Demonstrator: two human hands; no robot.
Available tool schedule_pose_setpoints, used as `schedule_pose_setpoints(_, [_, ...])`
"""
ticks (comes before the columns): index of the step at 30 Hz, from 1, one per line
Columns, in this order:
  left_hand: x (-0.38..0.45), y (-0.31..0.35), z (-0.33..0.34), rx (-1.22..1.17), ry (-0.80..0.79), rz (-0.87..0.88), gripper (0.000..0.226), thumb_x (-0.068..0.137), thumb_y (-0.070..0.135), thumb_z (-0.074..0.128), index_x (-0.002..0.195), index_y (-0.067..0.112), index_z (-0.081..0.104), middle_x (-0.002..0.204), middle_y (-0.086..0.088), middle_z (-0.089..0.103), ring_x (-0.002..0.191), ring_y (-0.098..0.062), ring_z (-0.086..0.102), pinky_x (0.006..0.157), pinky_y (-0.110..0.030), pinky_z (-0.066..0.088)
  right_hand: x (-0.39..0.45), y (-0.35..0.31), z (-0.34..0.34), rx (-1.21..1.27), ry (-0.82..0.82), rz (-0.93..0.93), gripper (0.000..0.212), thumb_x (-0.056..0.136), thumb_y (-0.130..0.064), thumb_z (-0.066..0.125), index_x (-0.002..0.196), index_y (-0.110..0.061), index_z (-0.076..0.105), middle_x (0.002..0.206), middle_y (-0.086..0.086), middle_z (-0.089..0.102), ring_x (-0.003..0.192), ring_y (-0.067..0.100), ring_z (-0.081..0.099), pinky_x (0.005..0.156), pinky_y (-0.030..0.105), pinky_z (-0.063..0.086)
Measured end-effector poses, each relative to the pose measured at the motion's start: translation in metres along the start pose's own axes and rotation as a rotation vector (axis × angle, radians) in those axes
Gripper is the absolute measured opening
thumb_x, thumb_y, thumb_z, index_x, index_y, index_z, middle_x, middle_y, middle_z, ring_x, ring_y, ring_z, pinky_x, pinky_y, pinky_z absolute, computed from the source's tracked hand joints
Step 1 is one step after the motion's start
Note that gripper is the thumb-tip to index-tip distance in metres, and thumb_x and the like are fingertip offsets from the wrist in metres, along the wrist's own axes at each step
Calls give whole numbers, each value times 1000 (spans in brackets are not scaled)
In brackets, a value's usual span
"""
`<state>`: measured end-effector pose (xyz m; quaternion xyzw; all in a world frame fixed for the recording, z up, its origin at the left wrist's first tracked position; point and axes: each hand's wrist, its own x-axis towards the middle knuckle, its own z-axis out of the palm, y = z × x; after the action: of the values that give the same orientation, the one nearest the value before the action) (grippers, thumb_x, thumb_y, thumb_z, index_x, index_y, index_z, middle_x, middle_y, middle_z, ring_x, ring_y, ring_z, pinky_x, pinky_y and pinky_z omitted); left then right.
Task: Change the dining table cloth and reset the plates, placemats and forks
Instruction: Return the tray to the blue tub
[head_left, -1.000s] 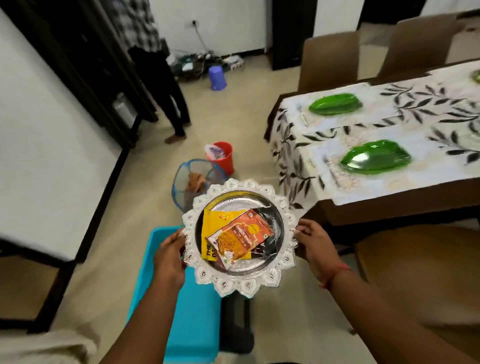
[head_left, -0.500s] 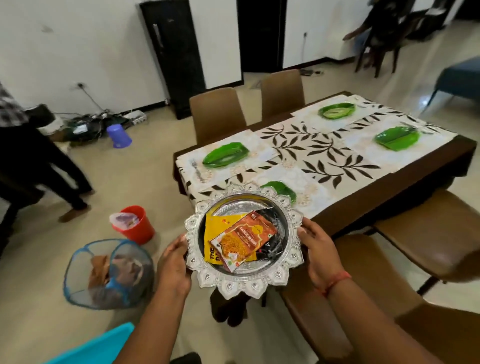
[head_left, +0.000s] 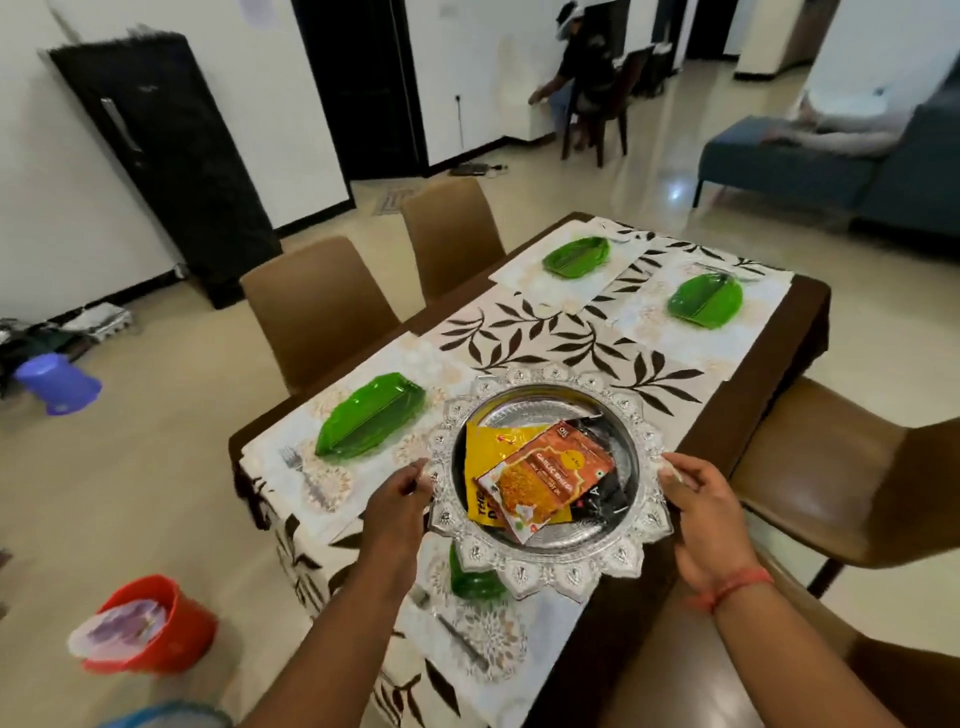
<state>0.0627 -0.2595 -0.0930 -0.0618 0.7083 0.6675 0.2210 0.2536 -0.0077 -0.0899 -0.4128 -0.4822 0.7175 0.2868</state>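
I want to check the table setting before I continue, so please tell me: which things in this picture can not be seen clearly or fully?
- Fourth green leaf-shaped plate, head view: mostly hidden under the silver scalloped tray.
- Yellow snack packet and black packet: covered by the orange packet; their print is unreadable.
- Whether the tray rests on the table: cannot tell; left hand and right hand grip its rim.
- Forks beside the two far plates: too small.

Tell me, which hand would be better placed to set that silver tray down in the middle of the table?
Probably neither alone. The left hand and right hand each grip opposite rims of the silver tray, which holds snack packets. If forced, the right: it is on the side nearer the cloth's bare middle.
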Motion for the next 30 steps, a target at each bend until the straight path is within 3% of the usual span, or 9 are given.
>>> schedule_pose_setpoints(3, [40, 12, 31, 20, -96, 6, 29, 98, 8, 59, 124, 18, 68, 120, -3, 68, 96, -17, 65, 76, -34, 55, 35, -12, 1, 6, 49, -9, 18, 97, 0, 53, 111, -7, 61, 114, 19, 65, 100, 25, 59, 104, 47, 44])
schedule_pose_setpoints(7, [100, 35, 87, 81, -147, 30, 29, 96, 3, 59, 119, 18, 68, 108, 0, 72, 92, -19, 67, 85, -44, 56, 103, -33, 9, -8, 84, -14, 18, 98, 1, 51, 100, -14, 62, 107, 17, 64, 90, 22, 59, 86, 40, 49])
schedule_pose_setpoints(10, [140, 50, 126, 104, -123, 23, 29, 93, -1, 56, 108, 19, 72, 89, -2, 75, 80, -22, 67, 72, -39, 55, 160, -43, 17, -5, 77, 10, 19, 98, 1, 52, 100, -15, 62, 99, 12, 66, 78, 17, 61, 69, 31, 50])
schedule_pose_setpoints(12, [177, 62, 157, 132, -101, 25, 29, 93, 0, 57, 110, 18, 72, 93, -4, 75, 82, -23, 69, 65, -35, 57, 209, -50, 26, -17, 63, 28, 19, 98, -1, 53, 100, -17, 62, 103, 11, 65, 81, 18, 59, 72, 33, 47])
schedule_pose_setpoints(15, [233, 80, 195, 203, -39, 73, 30, 93, 0, 59, 119, 12, 68, 105, -4, 72, 87, -19, 65, 77, -34, 54, 281, -54, 46, -50, 38, 60, 19, 99, -3, 53, 102, -19, 62, 106, 7, 66, 81, 19, 57, 70, 33, 46])
schedule_pose_setpoints(20, [293, 88, 226, 231, 46, 89, 36, 93, 0, 58, 127, 8, 64, 107, -9, 68, 75, -17, 58, 71, -30, 47, 358, -49, 73, -53, 10, 76, 16, 98, -8, 55, 106, -20, 61, 111, 8, 67, 77, 19, 56, 61, 30, 47])
schedule_pose_setpoints(25, [321, 90, 240, 209, 92, 119, 32, 93, -1, 55, 120, 11, 67, 98, -7, 68, 68, -14, 53, 65, -26, 43, 396, -47, 88, -38, -21, 61, 14, 98, -10, 56, 101, -23, 60, 111, 10, 66, 79, 20, 58, 66, 34, 50])
schedule_pose_setpoints(28, [320, 87, 238, 245, 72, 107, 31, 94, 4, 56, 123, 14, 66, 107, -7, 71, 77, -17, 59, 74, -32, 49, 398, -42, 87, -60, -45, 74, 12, 98, -16, 59, 107, -23, 60, 111, 7, 68, 83, 19, 60, 73, 38, 53])
schedule_pose_setpoints(30, [314, 85, 237, 353, 35, 123, 35, 99, 14, 55, 134, 13, 58, 118, -5, 66, 91, -20, 61, 82, -33, 49, 395, -40, 80, -112, -50, 67, 24, 95, -25, 64, 118, -23, 57, 117, 7, 67, 96, 22, 64, 89, 45, 55])
